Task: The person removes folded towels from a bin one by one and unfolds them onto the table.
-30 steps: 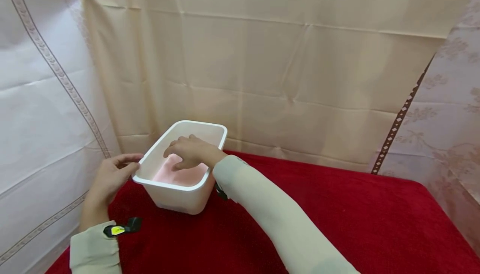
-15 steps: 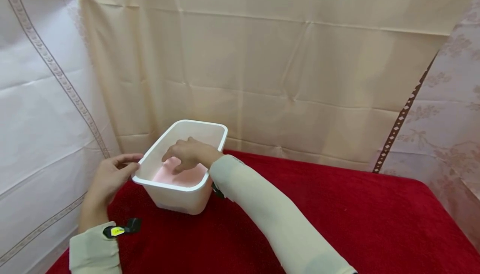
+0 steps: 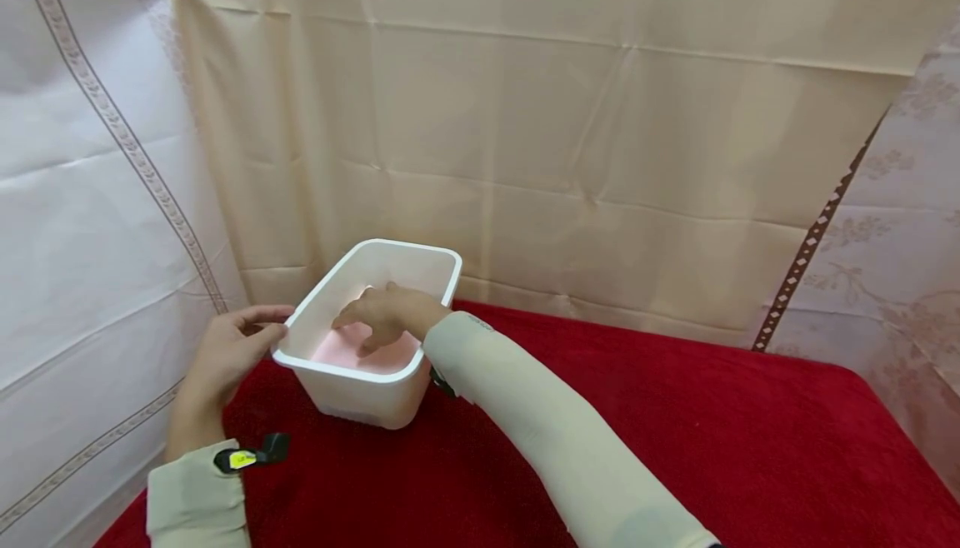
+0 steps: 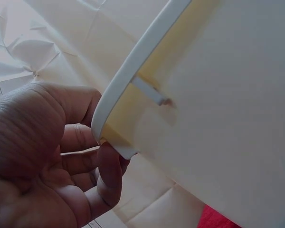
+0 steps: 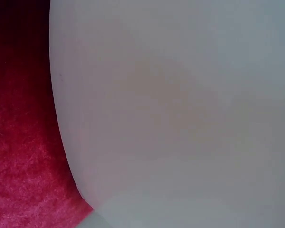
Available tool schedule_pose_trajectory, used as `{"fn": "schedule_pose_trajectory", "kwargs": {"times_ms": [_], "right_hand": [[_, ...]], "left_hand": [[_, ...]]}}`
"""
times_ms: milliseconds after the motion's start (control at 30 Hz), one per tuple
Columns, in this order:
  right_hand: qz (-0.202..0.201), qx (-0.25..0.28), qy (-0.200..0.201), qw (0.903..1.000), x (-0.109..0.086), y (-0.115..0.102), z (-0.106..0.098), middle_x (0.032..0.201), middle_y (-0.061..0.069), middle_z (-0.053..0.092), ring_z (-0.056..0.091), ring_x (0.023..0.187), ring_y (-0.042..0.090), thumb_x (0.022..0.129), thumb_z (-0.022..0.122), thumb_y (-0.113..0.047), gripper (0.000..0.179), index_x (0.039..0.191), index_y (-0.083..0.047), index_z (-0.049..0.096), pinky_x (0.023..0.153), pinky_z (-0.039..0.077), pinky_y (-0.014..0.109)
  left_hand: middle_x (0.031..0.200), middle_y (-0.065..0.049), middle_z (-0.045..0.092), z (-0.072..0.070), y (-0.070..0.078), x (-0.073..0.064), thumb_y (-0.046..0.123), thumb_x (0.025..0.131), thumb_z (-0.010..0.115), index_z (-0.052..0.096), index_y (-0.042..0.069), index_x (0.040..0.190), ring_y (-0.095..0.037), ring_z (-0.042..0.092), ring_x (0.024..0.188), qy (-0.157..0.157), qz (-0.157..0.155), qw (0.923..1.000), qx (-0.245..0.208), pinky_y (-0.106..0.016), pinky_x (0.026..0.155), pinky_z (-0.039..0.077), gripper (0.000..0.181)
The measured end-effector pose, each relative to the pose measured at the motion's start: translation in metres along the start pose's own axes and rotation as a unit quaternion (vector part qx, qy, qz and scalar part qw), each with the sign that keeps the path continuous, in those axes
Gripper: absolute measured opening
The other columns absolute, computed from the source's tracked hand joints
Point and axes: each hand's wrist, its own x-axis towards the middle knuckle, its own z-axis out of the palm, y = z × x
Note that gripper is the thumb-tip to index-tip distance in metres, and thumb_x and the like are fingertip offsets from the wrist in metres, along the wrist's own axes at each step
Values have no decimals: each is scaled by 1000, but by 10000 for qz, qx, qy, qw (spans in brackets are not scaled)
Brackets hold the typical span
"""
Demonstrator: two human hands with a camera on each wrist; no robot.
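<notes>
- A white tub (image 3: 352, 400) sits just to the right of a person's left hand (image 3: 228, 350), its long axis running forward from that hand and angling rightward.
- The left hand pinches the tub's rim (image 3: 337, 371) beside the near left corner.
- The right hand (image 3: 386, 312), dipping inside over the right side, is nearer the tub's floor (image 3: 336, 351); thumb and fingers stand apart, nothing visible between them.
</notes>
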Motion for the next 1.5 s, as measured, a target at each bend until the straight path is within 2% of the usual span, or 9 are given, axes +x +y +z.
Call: {"fn": "schedule_pose_trajectory", "kwargs": {"times_ms": [133, 367, 567, 767, 867, 1033, 1133, 1233, 1500], "right_hand": [[72, 177, -131, 9997, 2, 0, 1, 145, -18, 53, 46, 123, 12, 97, 69, -43, 61, 153, -39, 45, 89, 39, 35], [46, 159, -289, 9994, 1, -2, -1, 135, -17, 59, 46, 112, 13, 95, 73, -32, 62, 151, -39, 48, 84, 41, 30], [70, 341, -247, 9991, 0, -2, -2, 129, -12, 60, 46, 111, 13, 96, 70, -23, 44, 137, -37, 63, 86, 41, 31], [-30, 348, -78, 9994, -1, -2, -3, 108, -8, 64, 51, 100, 14, 97, 69, -18, 24, 118, -30, 69, 83, 41, 32], [-168, 402, -15, 9991, -1, 0, -3, 99, -6, 62, 51, 90, 13, 97, 64, -12, 19, 110, -27, 68, 78, 40, 30], [-370, 761, 206, 9962, 0, 2, -2, 83, -4, 47, 43, 77, 10, 98, 57, -6, 13, 99, -19, 60, 66, 34, 22], [-472, 964, 398, 9934, 2, 3, -1, 80, -4, 40, 42, 75, 10, 102, 58, -10, 5, 100, -15, 57, 64, 32, 19], [-483, 1017, 557, 9921, 3, 3, -1, 80, -5, 45, 44, 75, 9, 103, 61, -15, 4, 104, -12, 58, 65, 34, 17], [-303, 939, 841, 9916, 2, 5, 0, 83, -6, 55, 46, 74, 9, 103, 63, -20, 10, 109, -13, 60, 68, 37, 17]], "left_hand": [[91, 12, 70, 0, 0, -1, 0, 96, 61, 58, -18, 129, -3, 64, 77, -17, 83, 9999, -106, -23, 66, 57, 38], [92, 4, 71, 0, 2, -2, -1, 96, 61, 58, -18, 129, -4, 65, 78, -3, 89, 9999, -63, -23, 67, 58, 37], [92, 4, 71, 0, 2, -1, -1, 96, 60, 58, -18, 129, -4, 64, 78, 10, 53, 10000, -66, -23, 68, 58, 37], [91, 4, 70, 0, 1, 0, -2, 96, 60, 58, -18, 129, -5, 65, 77, 9, 28, 9999, -96, -24, 68, 58, 37], [92, 2, 71, 0, 1, 0, -1, 96, 60, 58, -18, 129, -5, 65, 77, 8, 8, 10000, -69, -24, 68, 58, 37], [94, 5, 70, -1, 0, 0, 0, 96, 61, 58, -18, 129, -5, 64, 78, -26, 16, 10000, -59, -23, 68, 57, 38], [92, 11, 70, -2, -1, 0, -1, 96, 60, 58, -19, 129, -4, 64, 78, -12, 75, 9999, -83, -23, 68, 57, 38], [91, 14, 69, -3, -1, 0, -1, 96, 60, 58, -18, 129, -3, 64, 79, 3, 97, 9999, -70, -23, 68, 57, 37], [98, 4, 71, -1, -1, 1, 2, 97, 61, 60, -15, 130, -4, 64, 80, -9, -45, 10000, 57, -22, 68, 57, 37]]}}
